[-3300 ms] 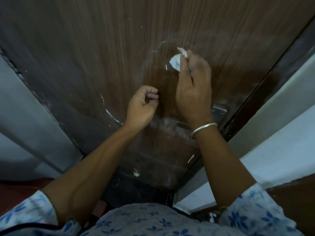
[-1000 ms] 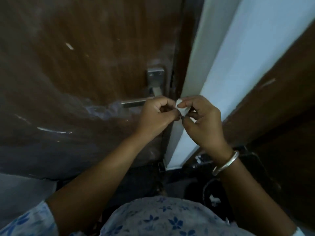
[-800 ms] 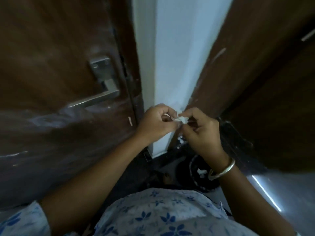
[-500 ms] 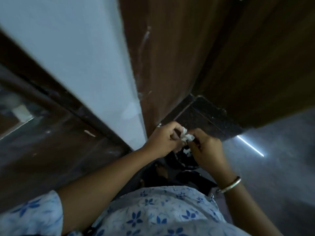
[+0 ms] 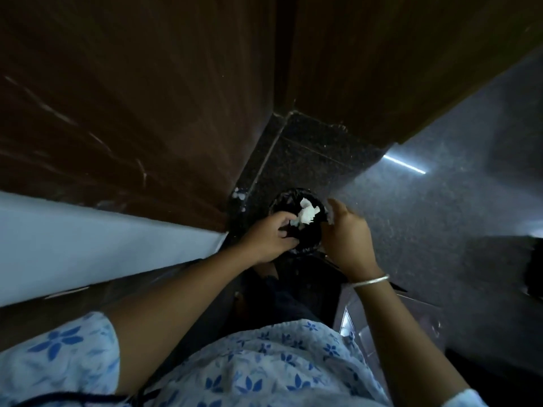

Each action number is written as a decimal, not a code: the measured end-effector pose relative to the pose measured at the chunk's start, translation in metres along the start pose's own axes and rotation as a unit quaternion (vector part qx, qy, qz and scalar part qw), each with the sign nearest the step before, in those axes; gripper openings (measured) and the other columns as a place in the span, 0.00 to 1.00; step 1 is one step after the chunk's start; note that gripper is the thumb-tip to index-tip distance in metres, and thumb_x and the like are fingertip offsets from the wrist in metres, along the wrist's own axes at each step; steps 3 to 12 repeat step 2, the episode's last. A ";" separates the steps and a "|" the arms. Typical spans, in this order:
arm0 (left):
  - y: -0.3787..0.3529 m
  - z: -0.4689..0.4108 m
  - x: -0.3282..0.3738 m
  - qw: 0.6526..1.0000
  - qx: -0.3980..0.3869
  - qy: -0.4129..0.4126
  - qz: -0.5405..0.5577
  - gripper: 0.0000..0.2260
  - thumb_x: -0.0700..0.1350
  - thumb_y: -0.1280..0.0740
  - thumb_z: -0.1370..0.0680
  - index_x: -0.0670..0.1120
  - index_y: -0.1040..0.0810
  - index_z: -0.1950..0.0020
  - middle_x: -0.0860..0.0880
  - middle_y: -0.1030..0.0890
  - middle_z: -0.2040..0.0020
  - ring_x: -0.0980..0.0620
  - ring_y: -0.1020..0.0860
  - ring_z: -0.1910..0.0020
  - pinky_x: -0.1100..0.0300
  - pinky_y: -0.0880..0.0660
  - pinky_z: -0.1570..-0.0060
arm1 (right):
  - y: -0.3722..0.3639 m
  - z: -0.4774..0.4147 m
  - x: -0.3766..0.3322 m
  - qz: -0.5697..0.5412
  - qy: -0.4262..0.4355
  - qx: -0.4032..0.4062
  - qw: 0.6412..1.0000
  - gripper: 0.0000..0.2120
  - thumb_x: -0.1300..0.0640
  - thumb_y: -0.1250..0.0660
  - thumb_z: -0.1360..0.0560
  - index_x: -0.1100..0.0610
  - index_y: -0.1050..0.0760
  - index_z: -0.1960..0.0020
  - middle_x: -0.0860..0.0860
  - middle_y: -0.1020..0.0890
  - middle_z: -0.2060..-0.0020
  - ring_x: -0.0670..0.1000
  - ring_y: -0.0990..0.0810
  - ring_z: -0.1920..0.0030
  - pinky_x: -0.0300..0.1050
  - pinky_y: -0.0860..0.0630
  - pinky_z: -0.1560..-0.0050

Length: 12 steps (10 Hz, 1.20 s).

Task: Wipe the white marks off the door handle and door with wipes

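Head view: wipe [image 5: 307,215] over black bin [image 5: 285,195], frame centre. Left grip [image 5: 271,237] curled at its edge, can't tell if grasping. Right grip [image 5: 348,239] released. I judge disposal stage; handle unseen, brown panel [image 5: 117,113] upper left shows white streaks.

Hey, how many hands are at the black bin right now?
2. The left hand is at the near-left rim of the black bin, fingertips by the white wipe; the right hand is at its right rim.
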<state>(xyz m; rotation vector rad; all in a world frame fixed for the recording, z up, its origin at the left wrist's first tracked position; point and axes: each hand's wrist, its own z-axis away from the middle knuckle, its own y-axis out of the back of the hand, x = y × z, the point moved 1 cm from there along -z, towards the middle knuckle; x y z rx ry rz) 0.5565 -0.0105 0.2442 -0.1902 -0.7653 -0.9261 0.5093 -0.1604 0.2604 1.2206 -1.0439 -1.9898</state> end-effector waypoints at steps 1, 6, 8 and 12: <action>0.006 -0.002 -0.009 1.000 -0.016 0.006 -0.005 0.25 0.41 0.34 0.23 0.50 0.38 0.28 0.47 0.38 0.26 0.46 0.33 0.30 0.55 0.29 0.41 | -0.004 -0.008 0.003 0.000 0.002 -0.037 0.999 0.20 0.65 0.36 0.26 0.60 0.29 0.34 0.62 0.21 0.43 0.62 0.21 0.47 0.48 0.26 0.52; 0.011 0.003 -0.013 0.999 -0.005 -0.002 -0.032 0.26 0.44 0.34 0.23 0.53 0.40 0.27 0.49 0.38 0.25 0.47 0.35 0.29 0.49 0.29 0.37 | -0.013 -0.011 -0.006 0.038 0.035 -0.117 0.992 0.22 0.59 0.35 0.26 0.60 0.32 0.33 0.61 0.22 0.44 0.62 0.22 0.47 0.51 0.25 0.52; 0.011 0.003 -0.013 0.999 -0.005 -0.002 -0.032 0.26 0.44 0.34 0.23 0.53 0.40 0.27 0.49 0.38 0.25 0.47 0.35 0.29 0.49 0.29 0.37 | -0.013 -0.011 -0.006 0.038 0.035 -0.117 0.992 0.22 0.59 0.35 0.26 0.60 0.32 0.33 0.61 0.22 0.44 0.62 0.22 0.47 0.51 0.25 0.52; 0.011 0.003 -0.013 0.999 -0.005 -0.002 -0.032 0.26 0.44 0.34 0.23 0.53 0.40 0.27 0.49 0.38 0.25 0.47 0.35 0.29 0.49 0.29 0.37 | -0.013 -0.011 -0.006 0.038 0.035 -0.117 0.992 0.22 0.59 0.35 0.26 0.60 0.32 0.33 0.61 0.22 0.44 0.62 0.22 0.47 0.51 0.25 0.52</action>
